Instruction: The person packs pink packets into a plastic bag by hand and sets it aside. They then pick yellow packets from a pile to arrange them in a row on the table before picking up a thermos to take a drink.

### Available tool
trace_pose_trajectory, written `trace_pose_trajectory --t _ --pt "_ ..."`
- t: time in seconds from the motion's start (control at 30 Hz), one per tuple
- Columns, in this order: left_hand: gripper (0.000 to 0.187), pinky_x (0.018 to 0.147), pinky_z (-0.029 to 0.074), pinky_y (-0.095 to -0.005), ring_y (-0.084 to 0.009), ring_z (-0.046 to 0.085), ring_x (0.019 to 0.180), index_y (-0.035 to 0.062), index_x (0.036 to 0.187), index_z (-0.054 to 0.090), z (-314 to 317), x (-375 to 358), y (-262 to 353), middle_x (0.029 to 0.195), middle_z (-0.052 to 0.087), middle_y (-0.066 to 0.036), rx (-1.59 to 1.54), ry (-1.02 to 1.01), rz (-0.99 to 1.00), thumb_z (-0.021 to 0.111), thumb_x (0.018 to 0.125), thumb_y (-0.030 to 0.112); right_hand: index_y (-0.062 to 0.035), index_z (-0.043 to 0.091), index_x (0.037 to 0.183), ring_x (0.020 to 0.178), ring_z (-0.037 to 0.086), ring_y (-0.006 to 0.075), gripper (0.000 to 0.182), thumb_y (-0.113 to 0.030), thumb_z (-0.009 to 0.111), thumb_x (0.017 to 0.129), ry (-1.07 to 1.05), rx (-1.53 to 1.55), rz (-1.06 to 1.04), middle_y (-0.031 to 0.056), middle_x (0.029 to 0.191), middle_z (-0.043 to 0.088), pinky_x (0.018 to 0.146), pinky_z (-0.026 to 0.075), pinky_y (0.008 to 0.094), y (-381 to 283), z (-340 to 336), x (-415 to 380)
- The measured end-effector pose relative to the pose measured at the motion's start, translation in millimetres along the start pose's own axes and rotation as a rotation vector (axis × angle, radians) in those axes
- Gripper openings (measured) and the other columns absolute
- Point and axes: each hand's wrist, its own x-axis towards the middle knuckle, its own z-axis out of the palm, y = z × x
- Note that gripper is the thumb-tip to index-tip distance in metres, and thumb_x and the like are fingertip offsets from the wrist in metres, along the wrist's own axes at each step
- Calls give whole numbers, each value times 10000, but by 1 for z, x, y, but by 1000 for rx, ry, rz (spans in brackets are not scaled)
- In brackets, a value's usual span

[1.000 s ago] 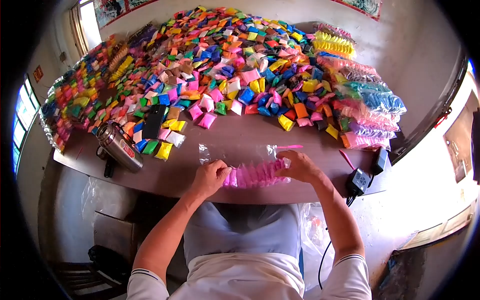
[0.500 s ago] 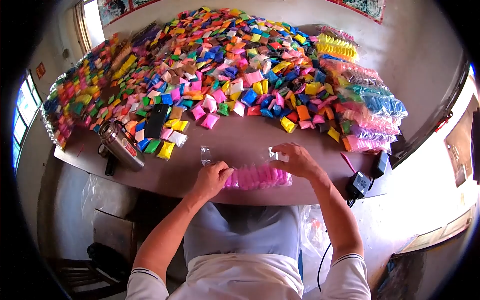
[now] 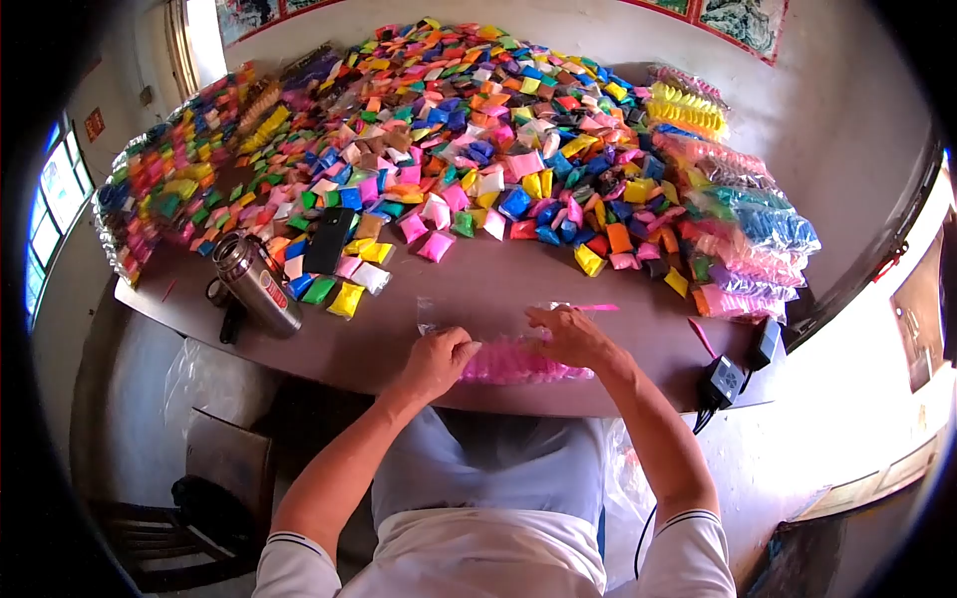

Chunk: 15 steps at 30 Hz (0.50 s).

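A clear plastic bag [image 3: 523, 365] holding a row of bright pink packets lies near the table's front edge. My left hand [image 3: 439, 359] is closed at its left end, thumb against the curled fingers, gripping the plastic. Over the upper right part of the bag, my right hand [image 3: 576, 339] bends its fingers around the clear film, pointing left. Its fingertips partly blend with the shiny plastic. A thin pink strip [image 3: 600, 307] shows on the table just beyond my right knuckles.
A large heap of colourful packets [image 3: 469, 130] covers the back of the table. Filled bags [image 3: 748, 214] are stacked at right. A black phone [image 3: 330, 240], a steel flask [image 3: 256, 284], black adapters [image 3: 720, 381] and another pink strip [image 3: 702, 337] lie around the work area.
My right hand has shifted left and down over the bag, uncovering the pink strip behind it. My left hand stays at the bag's left end. The whole view has shifted slightly.
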Motion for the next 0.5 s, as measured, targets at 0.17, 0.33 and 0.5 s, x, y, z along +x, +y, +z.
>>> trace_pose_trajectory --t 0.17,0.33,0.5 --pt "209 698 528 -444 -381 674 795 22 884 615 0 1 3 828 678 -178 10 10 -1 668 928 219 -89 718 1056 892 694 286 227 -237 679 889 -167 51 -59 119 952 732 823 539 382 -22 6 17" --pt "208 699 523 -473 -404 660 781 16 867 607 -2 2 1 807 671 -184 -13 0 -2 660 925 209 -85 722 1020 899 675 346 230 -245 669 863 -185 140 30 155 964 713 813 530 434 -19 14 18" --pt "242 717 520 -490 -418 657 819 12 877 628 -10 7 3 835 672 -198 24 -75 -43 626 943 245 -94 726 1031 898 677 353 236 -256 661 873 -135 82 -31 159 975 715 815 531 439 -23 13 19"
